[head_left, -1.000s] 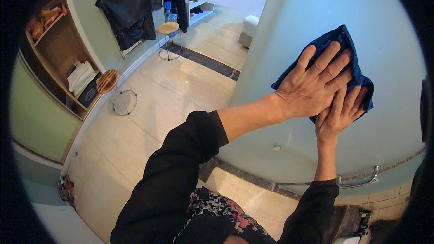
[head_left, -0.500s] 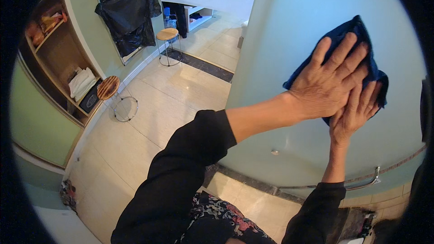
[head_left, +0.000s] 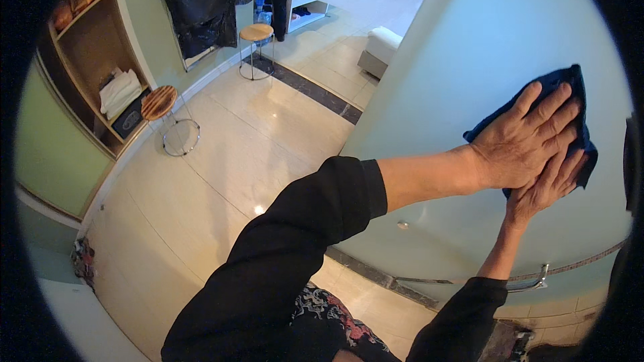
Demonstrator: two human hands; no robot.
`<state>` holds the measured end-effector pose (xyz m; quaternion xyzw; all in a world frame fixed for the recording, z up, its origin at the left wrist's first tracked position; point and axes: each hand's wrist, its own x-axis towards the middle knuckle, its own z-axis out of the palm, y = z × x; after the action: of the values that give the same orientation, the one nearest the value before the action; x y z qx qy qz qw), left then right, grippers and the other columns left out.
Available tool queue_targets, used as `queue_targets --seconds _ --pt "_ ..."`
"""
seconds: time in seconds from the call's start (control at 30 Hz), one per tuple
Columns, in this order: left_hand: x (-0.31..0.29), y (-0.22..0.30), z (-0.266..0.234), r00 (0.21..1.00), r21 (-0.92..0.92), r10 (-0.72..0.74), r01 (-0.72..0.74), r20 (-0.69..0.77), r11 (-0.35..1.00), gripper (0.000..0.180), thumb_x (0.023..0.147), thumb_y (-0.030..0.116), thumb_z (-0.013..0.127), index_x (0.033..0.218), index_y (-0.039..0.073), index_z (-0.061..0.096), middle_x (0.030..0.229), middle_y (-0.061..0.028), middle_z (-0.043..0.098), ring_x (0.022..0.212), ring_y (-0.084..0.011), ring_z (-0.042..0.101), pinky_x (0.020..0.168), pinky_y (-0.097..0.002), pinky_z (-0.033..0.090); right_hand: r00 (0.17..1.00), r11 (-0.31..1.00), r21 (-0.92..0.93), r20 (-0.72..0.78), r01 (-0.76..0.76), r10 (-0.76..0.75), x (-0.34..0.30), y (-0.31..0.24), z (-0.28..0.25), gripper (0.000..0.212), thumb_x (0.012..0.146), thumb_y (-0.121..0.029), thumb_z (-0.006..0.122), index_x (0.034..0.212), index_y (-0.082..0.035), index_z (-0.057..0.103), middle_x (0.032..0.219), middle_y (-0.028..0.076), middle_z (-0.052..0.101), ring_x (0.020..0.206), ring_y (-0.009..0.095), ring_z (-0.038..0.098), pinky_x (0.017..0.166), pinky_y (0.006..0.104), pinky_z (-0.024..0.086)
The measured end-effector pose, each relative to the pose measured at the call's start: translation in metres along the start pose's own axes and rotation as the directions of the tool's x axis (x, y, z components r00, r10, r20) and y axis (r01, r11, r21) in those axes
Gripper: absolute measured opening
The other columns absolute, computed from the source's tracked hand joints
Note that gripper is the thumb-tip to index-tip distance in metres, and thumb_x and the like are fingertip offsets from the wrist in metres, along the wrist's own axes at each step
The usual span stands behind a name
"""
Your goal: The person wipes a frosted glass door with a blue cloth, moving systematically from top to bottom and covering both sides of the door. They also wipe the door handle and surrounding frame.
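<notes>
Both my hands lie flat on a dark blue cloth (head_left: 590, 161), pressing it against a large, smooth, pale blue-green panel (head_left: 436, 121) at the right. My left hand (head_left: 520, 144) reaches across with its fingers stretched and covers the cloth's middle. Just below it, and partly under its edge, is my right hand (head_left: 547, 184), with its visible fingers stretched toward the cloth's right side. The cloth's pointed top corner and a loose flap at its right edge show around the fingers. The rest of it is hidden under my hands.
A small round knob (head_left: 402, 224) and a bent chrome rail (head_left: 542, 276) sit low on the panel. Two round wooden-topped stools, one striped (head_left: 159, 102) and one plain (head_left: 257, 32), stand at the left wall beside an open shelf unit (head_left: 87, 33). Black plastic sheeting (head_left: 201, 7) hangs there.
Both hands and the cloth have slid down and to the right across the panel. My view has shifted a little, bringing a white-topped piece of furniture beyond the panel into sight.
</notes>
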<state>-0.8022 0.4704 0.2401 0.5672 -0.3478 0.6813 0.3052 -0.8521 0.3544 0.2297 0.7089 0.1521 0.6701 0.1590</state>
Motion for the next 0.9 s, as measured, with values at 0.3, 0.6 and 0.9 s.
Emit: queue_targets --seconds 0.3,0.6,0.9 --pt "-0.093 0.014 -0.017 0.989 -0.013 -0.042 0.044 0.140 0.999 0.028 0.077 0.029 0.047 0.102 0.016 0.054 0.128 -0.0062 0.041 0.125 -0.0241 0.028 0.097 -0.0428 0.019 0.980 0.992 -0.028 0.154 -0.124 0.127 -0.086 -0.047 -0.004 0.063 0.084 -0.048 0.042 0.129 -0.005 0.032 0.137 0.020 0.021 0.125 0.041 0.020 0.097 0.0528 0.018" --pt "-0.188 0.006 -0.055 0.944 0.003 -0.054 0.056 0.326 0.998 0.030 0.080 0.029 0.045 0.107 0.020 0.051 0.127 -0.0022 0.041 0.127 -0.0213 0.024 0.104 -0.0436 0.005 0.919 0.983 0.057 0.369 -0.175 0.143 -0.146 -0.105 -0.013 0.047 0.086 -0.032 0.047 0.123 -0.004 0.041 0.136 0.023 0.020 0.124 0.045 0.020 0.094 0.0545 0.022" --pt "-0.159 -0.014 -0.070 0.935 -0.007 -0.165 0.176 0.312 0.984 0.030 0.080 0.026 0.046 0.106 0.015 0.054 0.127 -0.0054 0.042 0.127 -0.0225 0.024 0.103 -0.0431 0.006 0.935 0.979 0.099 0.326 -0.180 0.139 -0.112 -0.117 -0.003 0.039 0.084 -0.026 0.049 0.115 -0.003 0.050 0.135 0.022 0.025 0.122 0.045 0.025 0.090 0.0531 0.025"
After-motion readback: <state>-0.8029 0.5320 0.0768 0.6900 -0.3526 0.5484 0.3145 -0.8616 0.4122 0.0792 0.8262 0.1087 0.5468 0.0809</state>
